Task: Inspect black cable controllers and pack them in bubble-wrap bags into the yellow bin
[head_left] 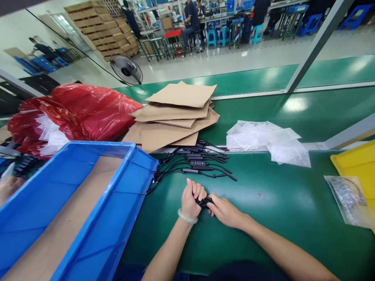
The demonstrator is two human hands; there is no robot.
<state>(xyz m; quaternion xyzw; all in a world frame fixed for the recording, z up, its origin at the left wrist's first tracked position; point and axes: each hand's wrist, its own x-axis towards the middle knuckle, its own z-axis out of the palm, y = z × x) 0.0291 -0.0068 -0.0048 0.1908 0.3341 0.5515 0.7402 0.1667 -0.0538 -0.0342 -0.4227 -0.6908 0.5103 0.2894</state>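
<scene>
A folded black cable with a small box-like module (pixel 202 202) is gripped between my two hands above the green table. My left hand (pixel 191 197), with a pale bangle at its wrist, is wrapped round one end of the bundle. From the other side, my right hand (pixel 224 210) pinches the bundle between thumb and fingers. Much of the cable is hidden inside my fingers. Just beyond my hands, a pile of similar black cables with inline modules (pixel 197 163) lies on the table beside the blue bin.
A blue bin (pixel 133 168) lined with cardboard fills the left. Behind stand stacked brown cardboard sheets (pixel 178 113) and a red plastic bag (pixel 93 109). Clear bubble bags (pixel 260 136) lie back right. A yellow bin (pixel 356 164) holds a bagged item (pixel 348 199). Another person's hand (pixel 10 187) shows far left.
</scene>
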